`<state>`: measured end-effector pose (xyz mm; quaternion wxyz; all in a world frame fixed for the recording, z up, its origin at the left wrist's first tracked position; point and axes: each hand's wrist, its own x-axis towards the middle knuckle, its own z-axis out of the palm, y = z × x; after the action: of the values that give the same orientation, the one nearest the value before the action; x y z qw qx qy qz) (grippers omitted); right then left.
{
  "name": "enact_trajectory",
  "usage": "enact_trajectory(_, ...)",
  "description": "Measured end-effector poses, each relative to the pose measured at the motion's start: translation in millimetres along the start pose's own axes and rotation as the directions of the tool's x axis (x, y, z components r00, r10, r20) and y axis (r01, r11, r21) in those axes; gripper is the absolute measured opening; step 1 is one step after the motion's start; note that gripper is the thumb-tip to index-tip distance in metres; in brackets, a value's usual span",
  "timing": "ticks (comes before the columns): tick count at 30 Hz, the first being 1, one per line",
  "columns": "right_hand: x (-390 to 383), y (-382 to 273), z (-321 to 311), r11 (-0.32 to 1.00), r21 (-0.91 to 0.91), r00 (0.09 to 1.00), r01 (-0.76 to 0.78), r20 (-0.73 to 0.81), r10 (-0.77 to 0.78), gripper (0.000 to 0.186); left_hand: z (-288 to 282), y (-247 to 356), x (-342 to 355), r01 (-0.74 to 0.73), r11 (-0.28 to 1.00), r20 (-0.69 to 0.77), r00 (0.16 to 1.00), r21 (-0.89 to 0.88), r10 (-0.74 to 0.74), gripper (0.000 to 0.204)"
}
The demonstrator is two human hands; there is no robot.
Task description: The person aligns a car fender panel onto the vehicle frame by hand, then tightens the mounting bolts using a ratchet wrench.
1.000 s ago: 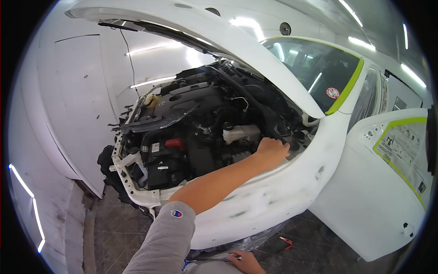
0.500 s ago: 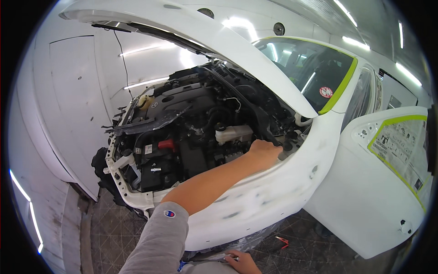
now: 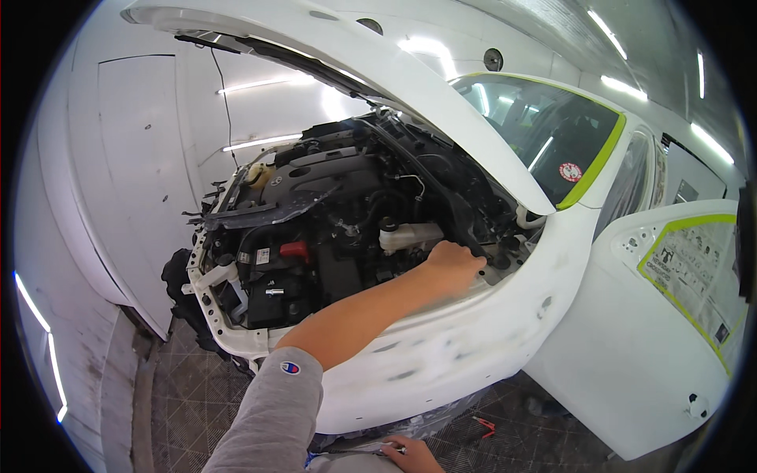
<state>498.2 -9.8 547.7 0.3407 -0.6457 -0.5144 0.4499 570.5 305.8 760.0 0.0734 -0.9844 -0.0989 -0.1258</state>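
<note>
1. The left hand [image 3: 451,264] reaches over the upper edge of the white fender [image 3: 441,363], beside a black strip [image 3: 465,221] in the engine bay; its fingers are curled, but I can't tell whether they grip anything.
2. The right hand [image 3: 412,455] rests by the waist, fingers bent, contents unclear.
3. Done: hood [image 3: 449,102] raised, windshield edged with green tape [image 3: 601,162].
4. The fender's grey patches [image 3: 386,347] look unfinished to me.

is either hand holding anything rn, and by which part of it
It cannot be told: the left hand is curled beside the white fender, hiding whatever its grip may contain, and the right hand shows no clear hold.
</note>
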Motion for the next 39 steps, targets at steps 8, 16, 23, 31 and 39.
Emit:
enact_trajectory(8, -1.9, -2.9, -0.8, 1.000, -0.003, 1.000, 0.025, 0.013, -0.025, 0.032, 5.8, 7.0, 7.0, 0.042, 0.996, 0.010, 0.999, -0.078, -0.041, 0.027)
enact_trajectory(16, -2.4, -3.1, -1.9, 1.000, -0.003, 1.000, 0.004, -0.013, -0.004, 0.032, -2.6, 16.6, 4.6, 0.091, 0.996, 0.077, 0.993, -0.005, -0.091, 0.024)
enact_trajectory(23, -5.3, -4.5, -2.2, 1.000, -0.011, 1.000, 0.016, -0.011, -0.016, 0.031, 1.2, 18.6, 10.4, 0.165, 0.985, 0.141, 0.975, 0.052, -0.171, 0.032)
enact_trajectory(31, -0.5, 8.1, 0.9, 0.997, -0.066, 0.999, 0.044, -0.013, -0.045, 0.032, 2.5, 27.9, 12.9, 0.226, 0.974, 0.083, 0.971, -0.015, -0.224, 0.020)
enact_trajectory(39, -2.1, 11.3, 2.1, 0.998, -0.058, 0.999, 0.022, -0.031, -0.023, 0.032, 2.3, 23.6, 7.1, 0.104, 0.994, -0.016, 0.994, -0.040, -0.105, 0.029)
